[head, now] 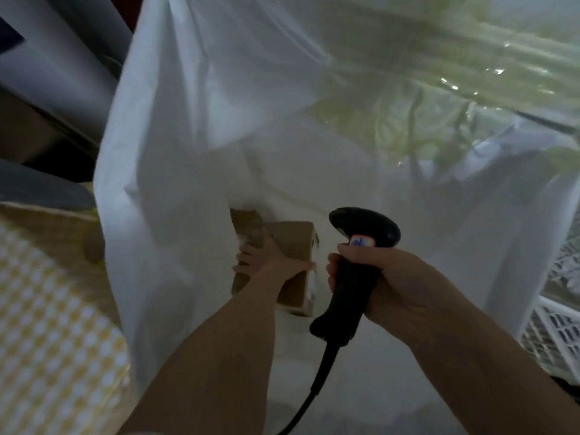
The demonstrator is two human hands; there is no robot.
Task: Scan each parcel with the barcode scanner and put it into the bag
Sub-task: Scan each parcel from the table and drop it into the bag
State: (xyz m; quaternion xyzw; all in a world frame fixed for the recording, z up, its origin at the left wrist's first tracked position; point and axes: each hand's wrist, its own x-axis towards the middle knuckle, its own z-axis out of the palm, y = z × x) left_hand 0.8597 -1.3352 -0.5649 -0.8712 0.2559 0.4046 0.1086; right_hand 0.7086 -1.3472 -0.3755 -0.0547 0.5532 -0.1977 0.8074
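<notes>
Nearest, the right hand (373,277) is wrapped firmly round the grip of the black barcode scanner (357,265), head tilted up and away, probably parked clear while the parcel goes in. Just beyond, the left hand (270,262) clamps the top of a brown cardboard parcel (292,262), forearm stretched forward and down, lowering it inside the mouth of the white bag (194,136), whose walls rise around it.
</notes>
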